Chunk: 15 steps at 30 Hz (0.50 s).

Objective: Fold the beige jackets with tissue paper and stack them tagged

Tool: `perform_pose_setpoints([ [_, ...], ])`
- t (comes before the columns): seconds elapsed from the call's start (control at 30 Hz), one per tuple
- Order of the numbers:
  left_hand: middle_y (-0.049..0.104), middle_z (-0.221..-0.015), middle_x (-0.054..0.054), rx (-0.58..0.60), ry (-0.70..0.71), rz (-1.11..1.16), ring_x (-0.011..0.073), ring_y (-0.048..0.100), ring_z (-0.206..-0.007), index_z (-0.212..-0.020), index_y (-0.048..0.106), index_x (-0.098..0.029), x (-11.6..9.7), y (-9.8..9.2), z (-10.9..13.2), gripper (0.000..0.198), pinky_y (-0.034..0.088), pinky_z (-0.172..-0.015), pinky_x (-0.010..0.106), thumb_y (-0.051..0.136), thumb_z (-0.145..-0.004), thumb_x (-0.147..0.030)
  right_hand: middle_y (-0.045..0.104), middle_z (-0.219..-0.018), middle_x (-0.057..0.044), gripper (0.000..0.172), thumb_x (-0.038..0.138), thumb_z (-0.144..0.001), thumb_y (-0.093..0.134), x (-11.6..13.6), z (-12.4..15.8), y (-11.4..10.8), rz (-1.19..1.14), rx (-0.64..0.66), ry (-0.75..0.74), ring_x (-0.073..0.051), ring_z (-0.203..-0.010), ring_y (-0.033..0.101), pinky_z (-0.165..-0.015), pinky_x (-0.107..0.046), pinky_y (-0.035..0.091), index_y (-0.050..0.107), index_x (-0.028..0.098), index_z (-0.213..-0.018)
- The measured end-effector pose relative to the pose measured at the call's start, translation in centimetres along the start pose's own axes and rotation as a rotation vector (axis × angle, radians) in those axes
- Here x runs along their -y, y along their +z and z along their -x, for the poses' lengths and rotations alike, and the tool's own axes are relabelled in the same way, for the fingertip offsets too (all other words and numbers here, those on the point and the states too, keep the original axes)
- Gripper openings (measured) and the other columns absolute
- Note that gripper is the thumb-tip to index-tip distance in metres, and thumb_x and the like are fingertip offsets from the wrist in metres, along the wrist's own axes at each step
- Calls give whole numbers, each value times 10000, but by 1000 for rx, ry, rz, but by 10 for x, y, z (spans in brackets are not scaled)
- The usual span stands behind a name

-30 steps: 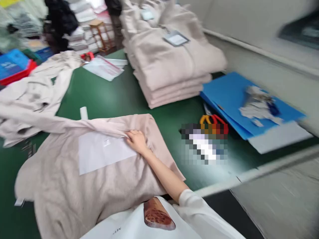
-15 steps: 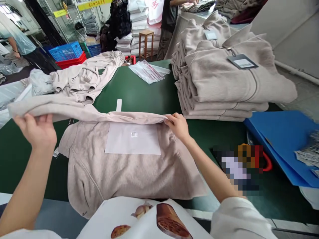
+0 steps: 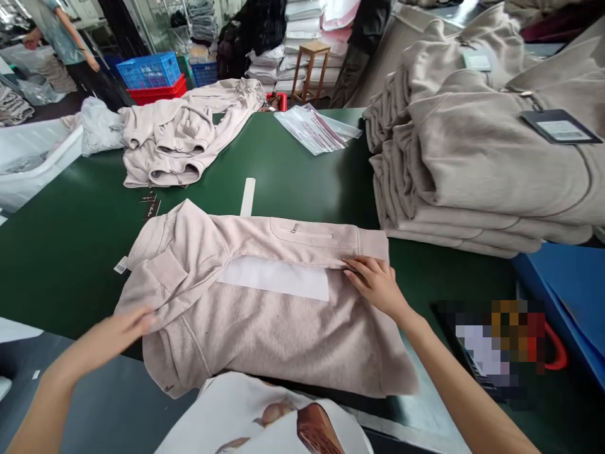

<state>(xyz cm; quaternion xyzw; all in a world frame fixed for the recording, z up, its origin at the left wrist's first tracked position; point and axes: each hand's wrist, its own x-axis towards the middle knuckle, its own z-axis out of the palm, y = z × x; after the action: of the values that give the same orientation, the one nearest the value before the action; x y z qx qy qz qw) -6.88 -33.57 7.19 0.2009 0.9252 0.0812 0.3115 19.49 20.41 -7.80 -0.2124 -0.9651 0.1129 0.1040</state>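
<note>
A beige sweatshirt [image 3: 283, 334] lies across the green table in front of me, its far side folded over a white paper sheet [image 3: 278, 277]. Part of the sheet still shows below the folded edge. My right hand [image 3: 375, 287] pinches that edge near the ribbed hem, fingers on top and thumb beneath. At the shoulder end my left hand [image 3: 125, 328] is at the folded-back sleeve [image 3: 165, 277]; its fingers are smeared by motion. A white tag [image 3: 121, 265] sticks out by the collar.
Folded beige garments [image 3: 482, 151] form a tall stack at right. More beige garments [image 3: 174, 132] lie loosely at back left, with plastic bags [image 3: 316, 129] beside them. A white strip [image 3: 247, 197] lies behind the sweatshirt. A blue folder [image 3: 567, 296] and a blurred-out patch are at right.
The raised far side and sleeve have come down over the paper, covering its upper part. My left hand has moved down toward me; my right hand stays near the hem. The view has shifted.
</note>
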Motion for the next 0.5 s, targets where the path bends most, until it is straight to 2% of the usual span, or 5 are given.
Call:
perform_pose_setpoints([
  [0.07,628,-1341,42,-150,-1,16,270,602,-1212,-1283,575,-306,-25,-29,-32,544,500,-973,384,363,-919,-650,612,-1236,-113,452,488,-975,374,2,-1,5,9,-31,29,-320,-1135,513,-885,-469,424,664,275,-1248],
  [0.17,629,-1306,124,-374,20,-51,292,580,-1210,-1225,578,-193,-59,-56,-99,535,452,-1012,391,331,-934,-569,625,-1218,-118,437,462,-966,379,4,-3,11,41,-84,37,-331,-1126,518,-890,-487,421,672,264,-1224],
  [0.3,645,-1195,230,-240,31,-302,389,585,-1117,-1034,631,-132,-69,-57,-159,623,455,-930,450,429,-848,-691,636,-1192,-121,425,429,-959,378,3,-4,18,48,-127,17,-326,-1094,530,-873,-485,424,672,252,-1209],
  [0.4,681,-1115,185,-128,29,-277,360,628,-992,-986,638,-162,-55,-53,-160,596,471,-853,419,498,-794,-708,638,-1175,-121,407,405,-955,381,2,-2,24,44,-168,10,-321,-1078,530,-873,-490,419,671,257,-1200],
  [0.5,712,-948,96,-11,89,-184,294,643,-859,-864,660,-199,-39,-53,-128,415,485,-772,365,533,-786,-587,631,-1171,-117,382,358,-940,400,0,0,32,60,-214,15,-319,-1075,520,-887,-495,407,666,265,-1197],
])
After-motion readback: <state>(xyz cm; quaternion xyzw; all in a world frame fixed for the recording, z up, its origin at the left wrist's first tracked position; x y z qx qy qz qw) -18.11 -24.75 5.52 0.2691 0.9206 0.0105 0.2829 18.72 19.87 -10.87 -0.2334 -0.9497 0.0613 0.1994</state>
